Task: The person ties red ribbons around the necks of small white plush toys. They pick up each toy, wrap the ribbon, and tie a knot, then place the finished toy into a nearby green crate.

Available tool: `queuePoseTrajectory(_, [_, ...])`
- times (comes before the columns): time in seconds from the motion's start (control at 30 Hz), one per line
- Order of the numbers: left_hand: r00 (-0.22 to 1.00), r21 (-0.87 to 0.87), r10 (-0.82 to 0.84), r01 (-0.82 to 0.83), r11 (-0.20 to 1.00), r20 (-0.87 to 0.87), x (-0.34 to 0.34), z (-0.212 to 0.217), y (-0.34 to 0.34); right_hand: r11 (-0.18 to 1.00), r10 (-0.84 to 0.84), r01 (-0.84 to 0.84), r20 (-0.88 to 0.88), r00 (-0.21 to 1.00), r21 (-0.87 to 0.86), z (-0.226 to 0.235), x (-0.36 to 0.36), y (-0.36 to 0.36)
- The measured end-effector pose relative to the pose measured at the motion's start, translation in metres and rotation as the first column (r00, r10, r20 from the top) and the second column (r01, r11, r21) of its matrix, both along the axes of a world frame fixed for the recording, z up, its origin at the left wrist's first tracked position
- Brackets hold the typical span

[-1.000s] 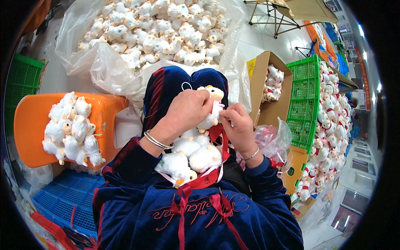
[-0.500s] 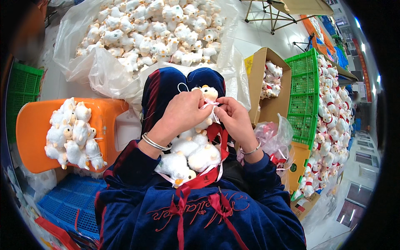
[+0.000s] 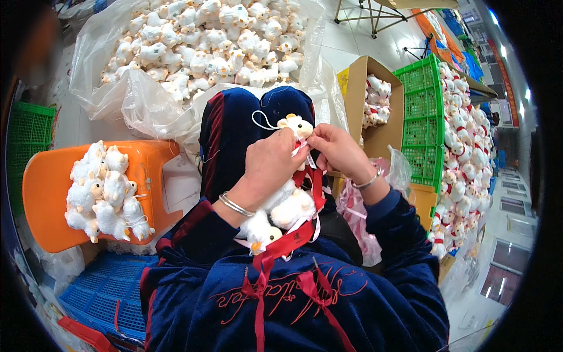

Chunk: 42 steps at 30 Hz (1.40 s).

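A: Where is the plush toy [image 3: 296, 125] that you handle?

B: Between your two hands, above your lap [image 3: 229, 141]. Its head is exposed and points to your right.

A: What is the state of your left hand [image 3: 271, 159]?

B: Mostly closed, with fingers curled around the toy just below its head. This grip probably steadies the body while leaving the neck accessible.

A: And your right hand [image 3: 339, 148]?

B: Thumb and forefinger close to a fine pinch at the neck ribbon [image 3: 300, 144], a hold that appears suited to a narrow strip. How much ribbon lies between the tips cannot be told.

A: Why do the white toys [image 3: 293, 209] rest beneath your hands?

B: Presumably for short reach. The red ribbon [image 3: 287, 240] runs beside them; a further group of toys [image 3: 107, 190] occupies the orange stool [image 3: 42, 188] at your left.
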<state>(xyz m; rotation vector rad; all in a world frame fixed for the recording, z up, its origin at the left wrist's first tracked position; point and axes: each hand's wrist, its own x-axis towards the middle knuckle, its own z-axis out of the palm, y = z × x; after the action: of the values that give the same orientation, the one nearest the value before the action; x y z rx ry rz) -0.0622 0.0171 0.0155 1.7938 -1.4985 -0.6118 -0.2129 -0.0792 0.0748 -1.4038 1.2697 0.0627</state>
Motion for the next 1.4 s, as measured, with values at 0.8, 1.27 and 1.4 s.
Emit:
queuePoseTrajectory(0.8, [0.98,0.056,0.14,-0.133,0.99,-0.144,0.037,-0.011,-0.002,0.784,0.049,0.062,0.161,0.986,-0.617,-0.054,0.045,0.037])
queuePoseTrajectory(1.27, [0.916,-0.166,0.2,-0.27,0.949,-0.348,0.037,-0.038,0.013,0.856,-0.207,0.277,0.202,0.957,-0.436,-0.053,0.033,0.029])
queuePoseTrajectory(1.4, [0.944,-0.197,0.126,-0.192,0.961,-0.304,0.036,-0.039,0.019,0.719,0.014,0.05,0.087,0.996,-0.693,-0.073,0.014,0.033])
